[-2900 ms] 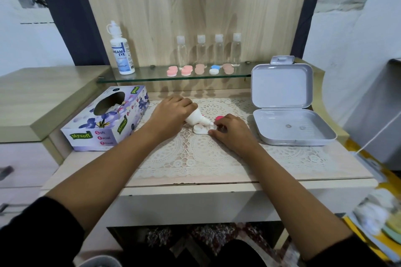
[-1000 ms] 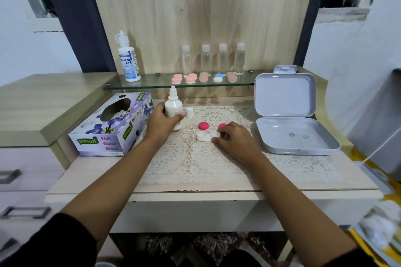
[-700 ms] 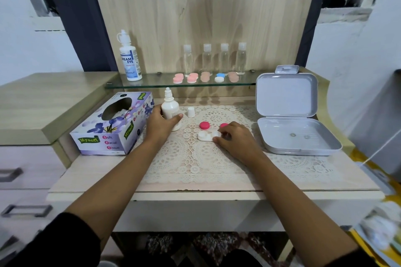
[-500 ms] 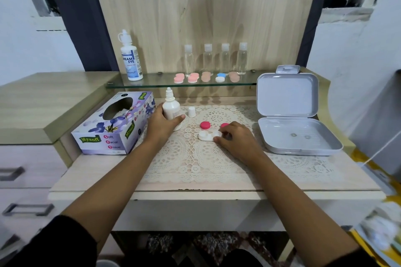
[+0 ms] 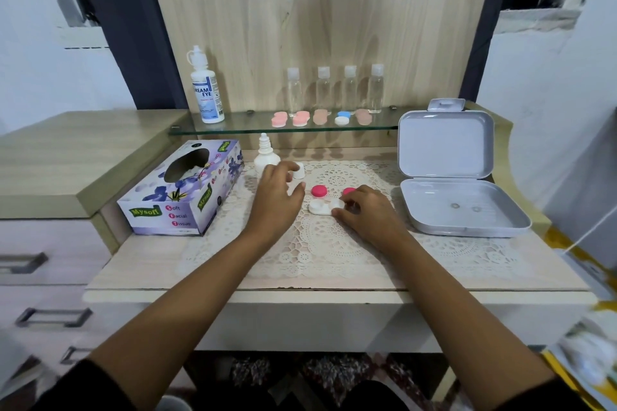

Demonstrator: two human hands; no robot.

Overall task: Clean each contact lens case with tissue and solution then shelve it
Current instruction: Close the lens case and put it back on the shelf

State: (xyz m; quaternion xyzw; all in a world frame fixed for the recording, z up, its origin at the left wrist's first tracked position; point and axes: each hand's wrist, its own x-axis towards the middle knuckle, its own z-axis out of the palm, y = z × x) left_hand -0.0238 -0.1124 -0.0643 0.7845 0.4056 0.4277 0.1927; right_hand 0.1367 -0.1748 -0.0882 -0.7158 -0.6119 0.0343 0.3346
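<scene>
Left hand hangs loosely spread and empty by the small white cap; right hand pins the open white plastic lens case to the lace-covered worktop.
Risk: a careless sweep could topple the uncapped white dropper bottle just behind, or scatter the round pink lids.

Lace mat at the table's centre, carrying an open lens case with two caps behind it. Tissue box toward the left edge; small bottle beside it. Open box toward the right edge. Glass shelf along the back edge holds bottles and lens cases.
</scene>
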